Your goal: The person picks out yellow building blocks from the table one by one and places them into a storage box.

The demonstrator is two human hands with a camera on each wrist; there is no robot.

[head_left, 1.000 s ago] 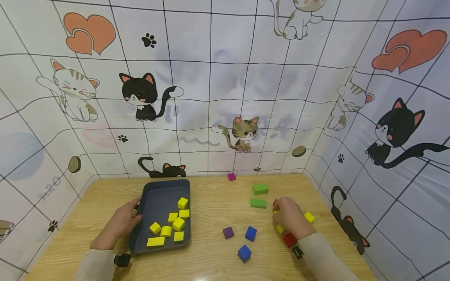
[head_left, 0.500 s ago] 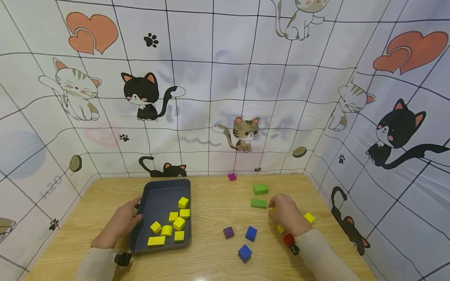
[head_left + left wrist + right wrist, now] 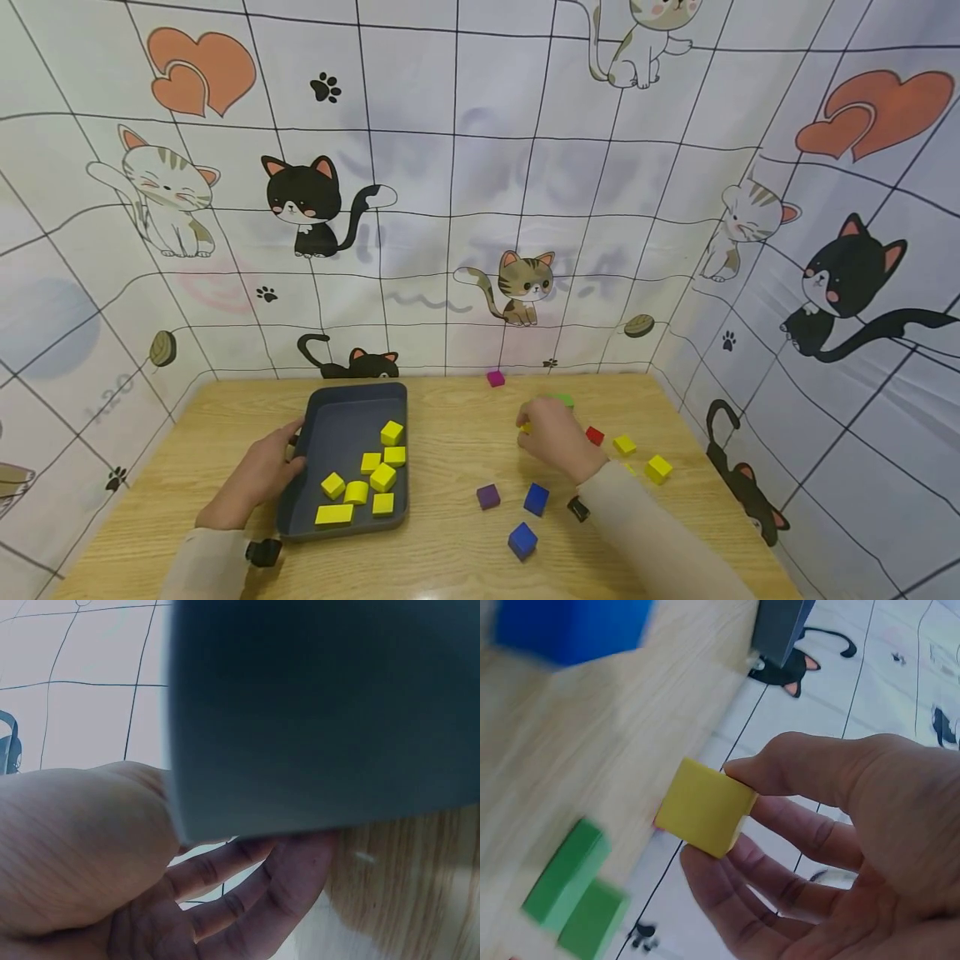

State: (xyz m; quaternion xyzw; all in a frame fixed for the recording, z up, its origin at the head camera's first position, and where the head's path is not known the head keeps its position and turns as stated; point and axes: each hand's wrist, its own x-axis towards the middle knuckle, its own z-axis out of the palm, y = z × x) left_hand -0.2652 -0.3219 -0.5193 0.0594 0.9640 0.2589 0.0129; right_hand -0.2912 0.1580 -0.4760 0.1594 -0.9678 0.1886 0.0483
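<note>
Pinching a yellow cube [image 3: 703,806] between thumb and fingers [image 3: 780,774], the right hand [image 3: 551,436] hovers over open counter [image 3: 450,433] right of the grey tray [image 3: 341,425], whose left rim the left hand [image 3: 258,475] grips.

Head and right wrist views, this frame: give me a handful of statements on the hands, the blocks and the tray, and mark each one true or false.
1. The right hand pinches a yellow cube. True.
2. The left hand rests on the purple cube. False: it holds the left edge of the dark tray.
3. The tray holds only yellow blocks. True.
4. Two blue cubes lie inside the tray. False: they lie on the wooden table, right of the tray.
5. The magenta cube lies near the table's far edge. True.
</note>
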